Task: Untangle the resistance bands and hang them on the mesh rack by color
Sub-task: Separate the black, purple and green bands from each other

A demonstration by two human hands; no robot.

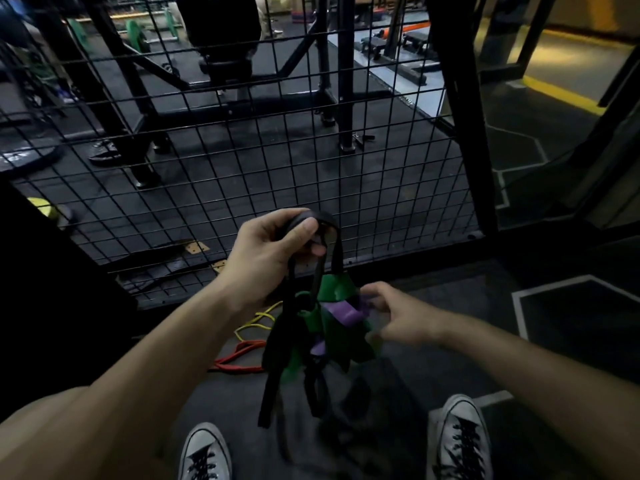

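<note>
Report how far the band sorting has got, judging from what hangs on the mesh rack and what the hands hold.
Done: nothing hangs on the mesh rack in view. In hand: the left hand grips a black band, lifting a knot of green band and purple band; the blurred right hand reaches into it. Left: the yellow band and red band lie on the floor.

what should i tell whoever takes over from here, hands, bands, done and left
Left hand grips the black band at its top, holding up the tangle.
Right hand reaches into the knot at the purple band; blurred, so its grip is unclear.
Green band is still knotted with black and purple.
Yellow band and red band lie on the floor.
Mesh rack shows no bands hung.
Left: untangle everything, hang by color.
</note>
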